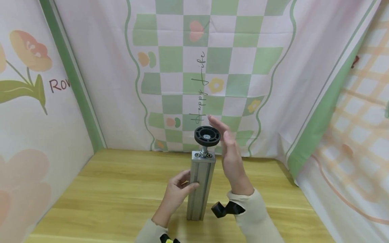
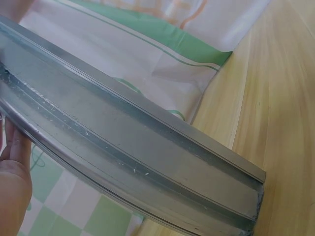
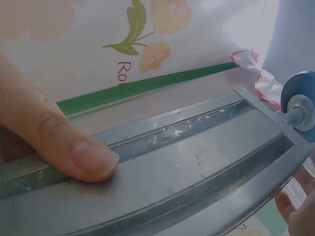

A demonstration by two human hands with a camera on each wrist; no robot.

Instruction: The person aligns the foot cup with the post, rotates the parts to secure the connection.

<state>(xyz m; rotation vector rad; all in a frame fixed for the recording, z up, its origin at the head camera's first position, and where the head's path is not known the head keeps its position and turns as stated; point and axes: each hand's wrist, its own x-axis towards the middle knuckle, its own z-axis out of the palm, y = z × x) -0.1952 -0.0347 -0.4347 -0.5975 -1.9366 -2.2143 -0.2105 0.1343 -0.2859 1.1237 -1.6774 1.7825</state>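
A silver aluminium profile stands upright on the table, grooves running along its sides. On its end plate sits a black round levelling foot on a threaded stem. My left hand grips the profile around its middle, and its thumb presses on the face in the right wrist view. The right hand is raised beside the foot, its fingers extended and right at the foot's rim. In the left wrist view the profile's lower end appears against the wood, with small metal shavings in the grooves.
The wood-grain table extends to both sides of the profile. Behind it hangs a green-and-white checked curtain, with printed cloth walls at left and right. A black wrist mount sits on the right sleeve.
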